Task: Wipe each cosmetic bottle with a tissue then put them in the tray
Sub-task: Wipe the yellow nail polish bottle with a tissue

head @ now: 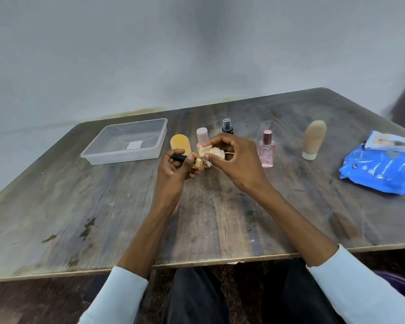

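Two hands meet above the tabletop's (126, 206) middle: left hand (173, 169) curls around a small amber bottle (197, 163) with black cap, right hand (234, 160) pinches a crumpled tissue (214, 153) against it. Clear tray (117, 157) sits toward the far left corner. Pink bottle's (266, 152) label is unreadable.

**Legible markings on the table items**

The pink perfume bottle (266, 149) carries dark lettering across its front; the characters are too blurred to read with certainty. The blue wipes pack (380, 170) bears a small white round mark with the figure "72" near its left end; other small white round marks on its face are too small to read. A white label (134, 145) lies at the bottom of the clear tray (126, 142) and shows no readable print. No readable text stands on the other bottles.
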